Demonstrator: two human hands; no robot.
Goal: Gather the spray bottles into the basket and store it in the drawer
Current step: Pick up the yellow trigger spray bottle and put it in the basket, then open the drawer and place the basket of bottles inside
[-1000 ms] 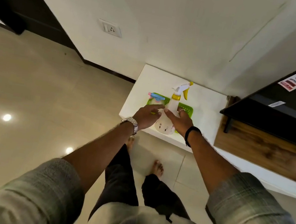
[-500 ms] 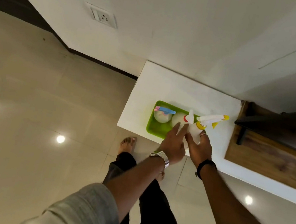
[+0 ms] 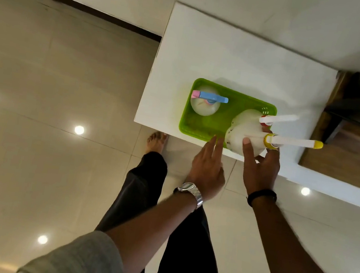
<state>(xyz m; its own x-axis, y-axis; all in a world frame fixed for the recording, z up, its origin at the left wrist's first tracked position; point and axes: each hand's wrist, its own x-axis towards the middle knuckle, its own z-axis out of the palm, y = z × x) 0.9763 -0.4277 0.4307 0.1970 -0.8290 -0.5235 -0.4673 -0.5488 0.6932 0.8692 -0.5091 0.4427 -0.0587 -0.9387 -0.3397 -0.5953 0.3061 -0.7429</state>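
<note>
Since the earlier frame: your left hand [image 3: 208, 169] has come off the yellow-nozzle bottle [image 3: 245, 140] and hangs released at the counter [image 3: 222, 55] edge. Your right hand [image 3: 259, 170] grasps that bottle, probably seating it. Green basket [image 3: 199, 128], ahead of both hands, contents: blue-trigger bottle [image 3: 204, 103] far left; red-collar bottle [image 3: 247, 118] and yellow-nozzle bottle at right end. Drawer: not identifiable.
</note>
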